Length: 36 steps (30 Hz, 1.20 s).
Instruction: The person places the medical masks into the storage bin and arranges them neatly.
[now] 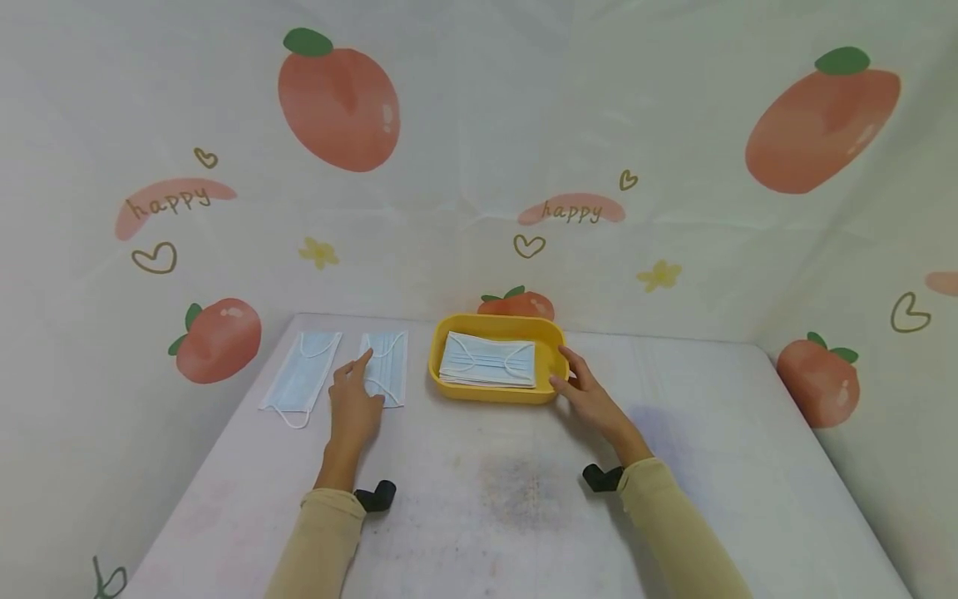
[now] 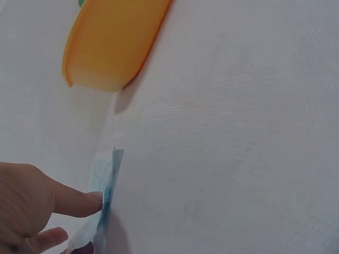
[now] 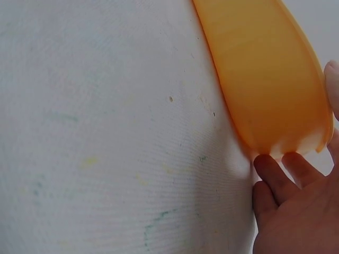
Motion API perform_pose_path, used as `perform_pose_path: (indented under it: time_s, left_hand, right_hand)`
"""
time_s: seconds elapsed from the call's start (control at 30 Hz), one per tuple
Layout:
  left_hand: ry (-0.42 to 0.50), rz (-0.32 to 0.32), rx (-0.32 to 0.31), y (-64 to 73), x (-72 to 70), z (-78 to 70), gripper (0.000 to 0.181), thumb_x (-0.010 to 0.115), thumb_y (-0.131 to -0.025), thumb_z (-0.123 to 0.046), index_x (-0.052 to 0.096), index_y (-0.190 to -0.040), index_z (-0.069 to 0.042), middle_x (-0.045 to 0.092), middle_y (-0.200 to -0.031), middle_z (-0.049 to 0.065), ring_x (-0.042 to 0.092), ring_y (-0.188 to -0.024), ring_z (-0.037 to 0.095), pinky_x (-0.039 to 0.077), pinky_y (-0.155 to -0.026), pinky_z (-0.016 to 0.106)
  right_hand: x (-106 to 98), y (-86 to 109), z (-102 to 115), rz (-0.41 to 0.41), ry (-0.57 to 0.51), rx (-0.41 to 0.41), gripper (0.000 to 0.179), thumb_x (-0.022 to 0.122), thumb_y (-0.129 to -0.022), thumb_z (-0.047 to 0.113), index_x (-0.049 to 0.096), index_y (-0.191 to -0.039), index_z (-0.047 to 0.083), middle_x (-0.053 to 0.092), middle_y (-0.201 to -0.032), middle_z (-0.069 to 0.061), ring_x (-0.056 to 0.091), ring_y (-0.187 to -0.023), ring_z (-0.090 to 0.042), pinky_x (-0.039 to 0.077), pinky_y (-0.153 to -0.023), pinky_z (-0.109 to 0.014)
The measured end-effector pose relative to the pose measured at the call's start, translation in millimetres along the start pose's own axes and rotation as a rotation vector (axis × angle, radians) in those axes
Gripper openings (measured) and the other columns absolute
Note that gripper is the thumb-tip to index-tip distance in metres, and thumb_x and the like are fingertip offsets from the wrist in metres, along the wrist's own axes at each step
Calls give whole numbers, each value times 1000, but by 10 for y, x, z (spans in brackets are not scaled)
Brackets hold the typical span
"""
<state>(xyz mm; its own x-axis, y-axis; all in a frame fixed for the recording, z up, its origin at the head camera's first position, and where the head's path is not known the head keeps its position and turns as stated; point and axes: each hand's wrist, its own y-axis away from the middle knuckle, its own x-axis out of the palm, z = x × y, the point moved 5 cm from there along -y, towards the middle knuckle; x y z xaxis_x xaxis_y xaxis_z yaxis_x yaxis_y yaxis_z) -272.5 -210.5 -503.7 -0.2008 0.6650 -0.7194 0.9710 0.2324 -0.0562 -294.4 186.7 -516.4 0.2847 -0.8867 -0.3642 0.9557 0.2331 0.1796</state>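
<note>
My left hand (image 1: 355,408) reaches over a light-blue pleated face mask (image 1: 387,370). Its index fingertip is at the mask's left side and its thumb at the lower edge. In the left wrist view the thumb (image 2: 79,202) presses against the edge of this mask (image 2: 108,182), with other fingers partly hidden behind it. My right hand (image 1: 595,403) holds the right end of a yellow tray (image 1: 497,397), thumb at the rim and fingers against the outer wall. Inside the tray, toward its left, lies a stack of face masks (image 1: 488,362) with white ear loops.
Another face mask (image 1: 303,374) lies at the far left of the white table (image 1: 449,499), one ear loop toward the front. Behind the table hangs a white cloth backdrop (image 1: 464,150) printed with fruit. Each wrist carries a black strap (image 1: 377,497).
</note>
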Motion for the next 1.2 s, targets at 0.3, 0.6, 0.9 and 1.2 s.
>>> perform_pose_path:
  time_s: [0.3,0.6,0.9,1.2]
  left_hand:
    - [152,7,-82,-14,-14,116,90,66,-83,5,24,-161,-8,38,-150,33,42,-137,52,41,-112,64]
    - [150,19,-111,-52,-38,176,86,59,-89,-5,13,-162,-1,55,-135,34,59,-120,51,52,-98,59]
    - [394,-21,-190,-72,-103,171,59,46,-95,-11,38,-151,3,47,-148,31,46,-138,48,40,-114,63]
    - [542,40,-246,-81,-122,156,58,40,-97,-3,34,-154,0,36,-160,26,33,-150,46,32,-123,58]
  right_hand:
    - [13,-23,-58,-10,-13,-2,72,55,-105,38,14,-164,28,12,-172,-14,33,-149,-44,23,-125,-61]
    - [6,-38,-74,-10,-11,-4,75,55,-105,38,11,-164,26,9,-172,-15,30,-151,-45,22,-125,-62]
    - [6,-47,-76,-24,-3,1,72,55,-105,38,14,-164,29,10,-172,-13,28,-152,-43,22,-126,-60]
    - [5,-41,-60,-18,-29,13,74,54,-105,37,10,-164,27,6,-173,-12,23,-154,-43,20,-126,-60]
